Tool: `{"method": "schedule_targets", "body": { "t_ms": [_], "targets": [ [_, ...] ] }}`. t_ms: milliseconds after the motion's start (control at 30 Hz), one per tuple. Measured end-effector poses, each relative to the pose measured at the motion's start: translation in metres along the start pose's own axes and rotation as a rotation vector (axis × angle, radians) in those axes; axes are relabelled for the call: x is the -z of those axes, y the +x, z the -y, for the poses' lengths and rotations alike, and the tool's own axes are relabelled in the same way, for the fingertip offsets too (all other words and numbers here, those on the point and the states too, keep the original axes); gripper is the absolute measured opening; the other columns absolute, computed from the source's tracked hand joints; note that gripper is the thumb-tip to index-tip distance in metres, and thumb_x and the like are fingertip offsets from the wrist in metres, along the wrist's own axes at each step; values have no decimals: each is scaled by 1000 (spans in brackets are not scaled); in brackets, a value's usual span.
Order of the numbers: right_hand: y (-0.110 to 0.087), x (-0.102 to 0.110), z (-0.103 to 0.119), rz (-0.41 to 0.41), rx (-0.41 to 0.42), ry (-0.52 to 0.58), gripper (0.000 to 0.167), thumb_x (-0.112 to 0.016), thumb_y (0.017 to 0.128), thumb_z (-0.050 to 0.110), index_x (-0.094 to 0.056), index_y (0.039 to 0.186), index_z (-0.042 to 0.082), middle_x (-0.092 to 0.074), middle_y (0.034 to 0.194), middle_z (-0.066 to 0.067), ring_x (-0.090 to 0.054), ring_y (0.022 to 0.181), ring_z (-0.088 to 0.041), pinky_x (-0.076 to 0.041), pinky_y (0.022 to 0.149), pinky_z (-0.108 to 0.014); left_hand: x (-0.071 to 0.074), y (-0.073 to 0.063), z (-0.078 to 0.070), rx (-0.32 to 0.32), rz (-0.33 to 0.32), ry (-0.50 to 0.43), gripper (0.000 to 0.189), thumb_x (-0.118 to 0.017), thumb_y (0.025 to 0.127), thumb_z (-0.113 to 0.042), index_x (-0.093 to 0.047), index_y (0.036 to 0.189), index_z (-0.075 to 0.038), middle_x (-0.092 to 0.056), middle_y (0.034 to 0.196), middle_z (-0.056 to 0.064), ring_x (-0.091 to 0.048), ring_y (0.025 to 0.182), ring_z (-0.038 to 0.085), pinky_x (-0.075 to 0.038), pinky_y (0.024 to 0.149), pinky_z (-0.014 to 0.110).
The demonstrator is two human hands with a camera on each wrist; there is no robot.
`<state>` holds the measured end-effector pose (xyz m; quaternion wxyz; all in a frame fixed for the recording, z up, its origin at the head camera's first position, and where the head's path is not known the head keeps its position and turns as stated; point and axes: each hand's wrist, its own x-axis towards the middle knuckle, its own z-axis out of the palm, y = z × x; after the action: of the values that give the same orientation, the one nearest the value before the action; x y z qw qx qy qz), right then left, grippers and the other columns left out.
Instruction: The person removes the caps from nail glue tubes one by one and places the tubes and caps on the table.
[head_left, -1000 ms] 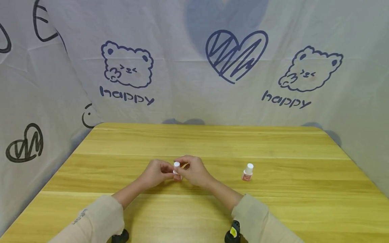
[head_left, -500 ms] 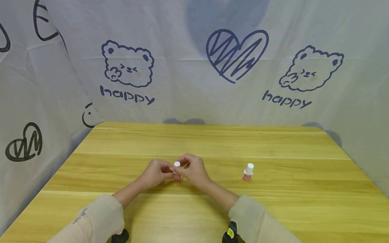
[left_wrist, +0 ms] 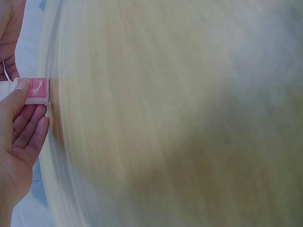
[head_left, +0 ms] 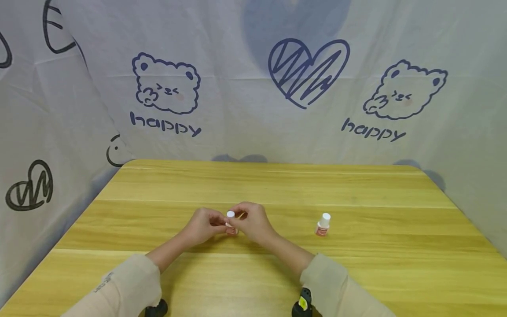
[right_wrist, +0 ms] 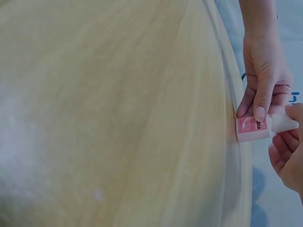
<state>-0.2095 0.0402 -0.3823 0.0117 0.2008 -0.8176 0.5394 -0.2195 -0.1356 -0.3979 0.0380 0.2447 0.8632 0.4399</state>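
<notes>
A small white bottle (right_wrist: 251,130) with a pink label and a tapered white cap (right_wrist: 282,122) stands upright on the wooden table. My left hand (head_left: 203,226) grips its body low down, the thumb lying across the pink label in the left wrist view. From the other side my right hand (head_left: 253,223) pinches the white cap between thumb and fingers. Part of the bottle is hidden behind the fingers in the head view. A second bottle (head_left: 322,225) of the same look stands upright to the right, apart from both hands.
The wooden table (head_left: 376,264) reaches back to a pale cloth (head_left: 233,110) printed with bears, hearts and the word happy. Another cloth side hangs at the left. Dark wrist devices (head_left: 303,304) show below both beige sleeves (head_left: 330,281).
The right thumb and fingers shift slightly around the cap, and the right forearm moves a little left and back. The left hand and the second bottle stay in place.
</notes>
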Motion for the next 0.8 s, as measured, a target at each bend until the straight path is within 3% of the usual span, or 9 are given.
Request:
{"method": "schedule_targets", "body": {
  "t_ms": [367, 633, 800],
  "targets": [
    [0, 2, -1, 69, 59, 26, 19, -64, 85, 4, -67, 100, -8, -68, 91, -17, -62, 81, -22, -49, 66, -16, 0, 0, 0, -7, 4, -7, 11, -69, 83, -10, -73, 89, -2, -73, 84, 11, -66, 69, 9, -45, 52, 18],
    [0, 2, -4, 86, 58, 34, 22, -63, 86, 4, -66, 104, -8, -67, 95, -18, -62, 85, -25, -50, 69, -17, 0, 0, 0, -8, 1, -3, 10, -69, 82, -10, -73, 88, -2, -73, 84, 11, -67, 70, 10, -49, 56, 18],
    [0, 3, -3, 79, 37, 45, 26, -66, 85, 8, -65, 107, -7, -66, 98, -18, -63, 82, -26, -52, 65, -19, 0, -1, 1, -14, 9, -12, 10, -68, 83, -10, -73, 88, -2, -73, 83, 11, -67, 68, 10, -45, 52, 18]
  ]
}}
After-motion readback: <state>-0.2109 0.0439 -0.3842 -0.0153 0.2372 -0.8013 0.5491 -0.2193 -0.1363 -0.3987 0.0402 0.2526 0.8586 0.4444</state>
